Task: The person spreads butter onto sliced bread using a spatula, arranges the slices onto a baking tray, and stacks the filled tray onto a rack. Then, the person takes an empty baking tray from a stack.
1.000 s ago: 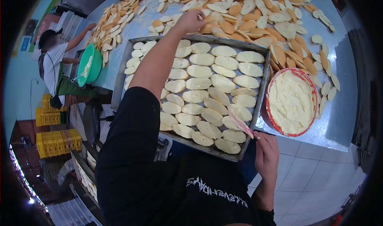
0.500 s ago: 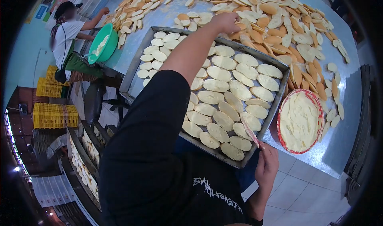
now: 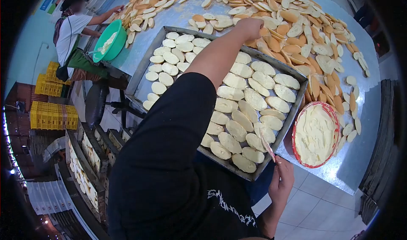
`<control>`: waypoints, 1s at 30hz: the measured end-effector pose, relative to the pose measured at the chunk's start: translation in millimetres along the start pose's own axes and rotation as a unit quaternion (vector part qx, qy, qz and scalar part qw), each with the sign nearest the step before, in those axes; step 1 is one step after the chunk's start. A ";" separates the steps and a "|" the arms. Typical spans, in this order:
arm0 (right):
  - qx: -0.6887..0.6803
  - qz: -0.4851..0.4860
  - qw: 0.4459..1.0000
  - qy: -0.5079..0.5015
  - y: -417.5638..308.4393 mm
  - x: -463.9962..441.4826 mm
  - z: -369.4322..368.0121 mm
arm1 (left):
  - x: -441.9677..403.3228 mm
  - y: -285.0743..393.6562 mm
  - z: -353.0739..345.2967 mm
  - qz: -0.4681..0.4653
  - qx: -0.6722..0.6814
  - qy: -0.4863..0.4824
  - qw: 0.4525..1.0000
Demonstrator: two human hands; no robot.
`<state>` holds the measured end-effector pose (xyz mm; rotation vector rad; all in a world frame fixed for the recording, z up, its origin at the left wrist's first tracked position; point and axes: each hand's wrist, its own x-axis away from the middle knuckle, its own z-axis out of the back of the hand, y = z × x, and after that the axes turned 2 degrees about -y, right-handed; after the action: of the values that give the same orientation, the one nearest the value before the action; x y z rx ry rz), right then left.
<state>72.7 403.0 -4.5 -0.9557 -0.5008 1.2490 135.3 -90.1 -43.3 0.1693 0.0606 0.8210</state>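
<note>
in the head view, pinches a narrow spreader in the right hand, thumb pressed against the fingers, at the near right corner of a deep metal tray; points the blade up and to the left, over the pale bread slices, with its long axis slanting down to the right into the grip; reaches with the left hand past the tray's far rim to the bread pile, fingers curled inward; cannot quite tell, from behind the knuckles, whether around a piece or around nothing; hides part of the slice rows under the bare left forearm and black sleeve; has just right of the tray, on the metal table, a red-rimmed tub of pale cream; shows at far left a co-worker beside a green basin, then yellow crates and racked trays below.
</note>
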 end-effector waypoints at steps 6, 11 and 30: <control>0.000 -0.013 1.000 0.005 1.1 5.8 2.9 | 5.8 10.2 -5.9 0.003 0.075 0.072 0.995; -0.034 -0.047 0.998 0.037 -0.1 8.0 0.7 | 23.4 30.3 6.5 0.012 0.240 0.127 0.962; -0.189 -0.055 0.975 0.106 -13.1 -15.0 -28.4 | 205.5 96.7 21.8 0.021 0.889 -0.248 0.385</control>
<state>97.9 379.2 -6.3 -1.3480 -0.6269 0.9549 207.9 122.4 -2.7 2.5311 0.3690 0.3383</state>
